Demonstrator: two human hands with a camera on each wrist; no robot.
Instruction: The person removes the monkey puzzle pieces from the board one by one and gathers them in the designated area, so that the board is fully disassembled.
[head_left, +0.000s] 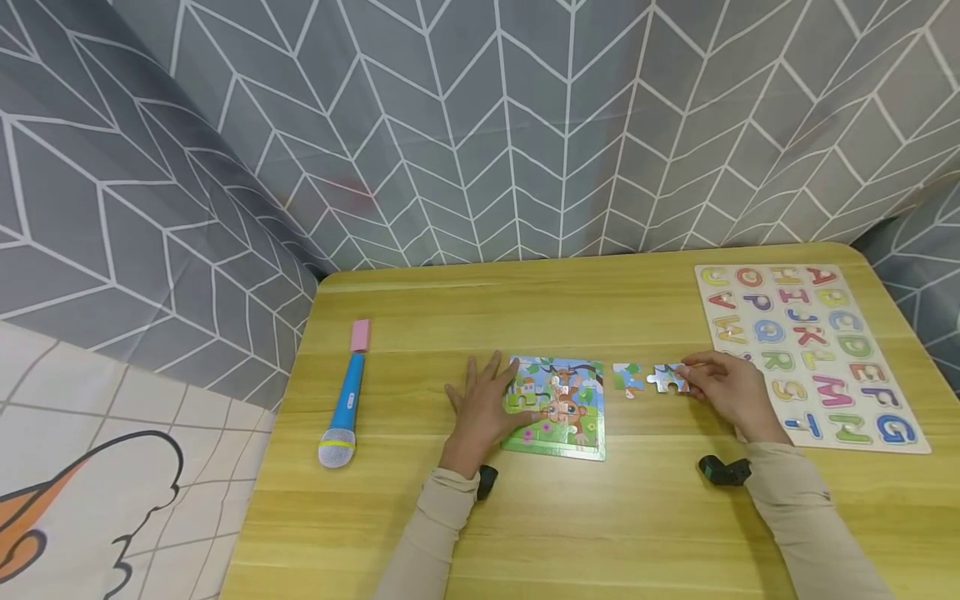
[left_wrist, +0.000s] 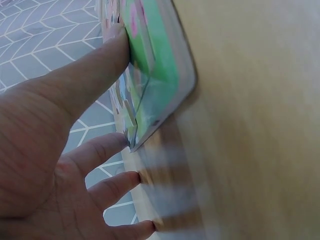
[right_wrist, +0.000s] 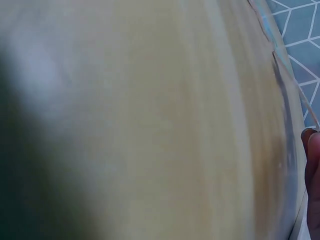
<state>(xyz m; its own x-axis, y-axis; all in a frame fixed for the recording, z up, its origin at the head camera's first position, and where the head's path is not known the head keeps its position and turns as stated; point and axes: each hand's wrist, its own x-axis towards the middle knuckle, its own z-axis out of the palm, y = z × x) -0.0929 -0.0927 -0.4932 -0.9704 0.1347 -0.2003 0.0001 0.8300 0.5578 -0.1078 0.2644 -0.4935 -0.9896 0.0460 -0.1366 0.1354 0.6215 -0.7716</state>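
Observation:
A square jigsaw puzzle (head_left: 561,442) with a green border and a cartoon animal picture lies on the table. My left hand (head_left: 480,414) is spread at its left side, thumb over the picture. In the left wrist view, the index fingertip meets the corner of the puzzle (left_wrist: 167,82) and the other fingertips reach the tabletop. Right of the board, my right hand (head_left: 731,392) pinches a puzzle piece (head_left: 665,377) between thumb and fingers. Another loose piece (head_left: 628,378) lies between that piece and the board. Only fingertips (right_wrist: 313,150) of the right hand show in the right wrist view.
A wooden alphabet board (head_left: 817,358) lies at the right, partly behind my right hand. At the left is a blue toy microphone (head_left: 347,408) with a pink block-like item (head_left: 361,336) at its end. A grey patterned curtain (head_left: 517,125) hangs behind the table (head_left: 480,308).

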